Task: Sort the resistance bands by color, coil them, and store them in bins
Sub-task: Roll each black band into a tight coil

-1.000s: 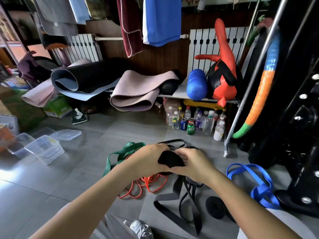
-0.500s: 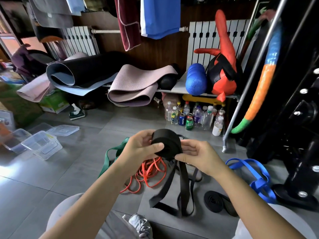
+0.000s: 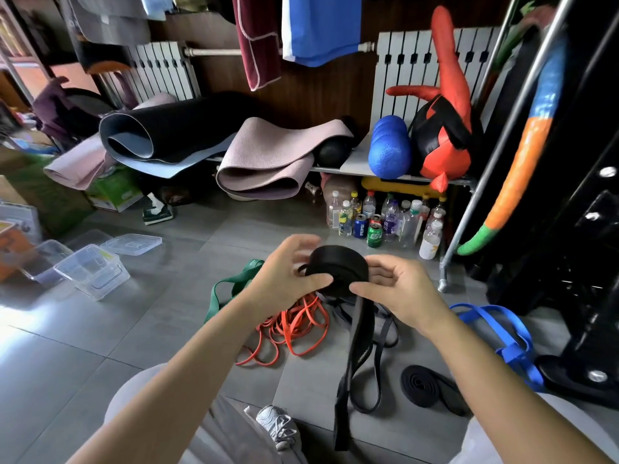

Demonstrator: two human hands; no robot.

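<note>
A wide black resistance band (image 3: 338, 267) is partly wound into a thick coil held in mid-air. My left hand (image 3: 288, 276) grips the coil from the left, thumb across its front. My right hand (image 3: 398, 293) holds it from the right, thumb on the coil. The band's loose tail (image 3: 351, 373) hangs down to the floor. Below lie orange bands (image 3: 291, 329) in a tangle, a green band (image 3: 231, 289), blue bands (image 3: 502, 333) at the right and a coiled black band (image 3: 425, 388).
Clear plastic bins (image 3: 90, 269) and a loose lid (image 3: 132, 244) sit on the floor at the left. Bottles and cans (image 3: 385, 222) stand under a shelf with rolled mats (image 3: 268, 159). A black rack base (image 3: 582, 363) fills the right. My shoe (image 3: 276, 425) is below.
The coil has been lifted higher and turned between both hands, growing thicker as more band winds on. The hanging tail is shorter, and the camera has tilted slightly.
</note>
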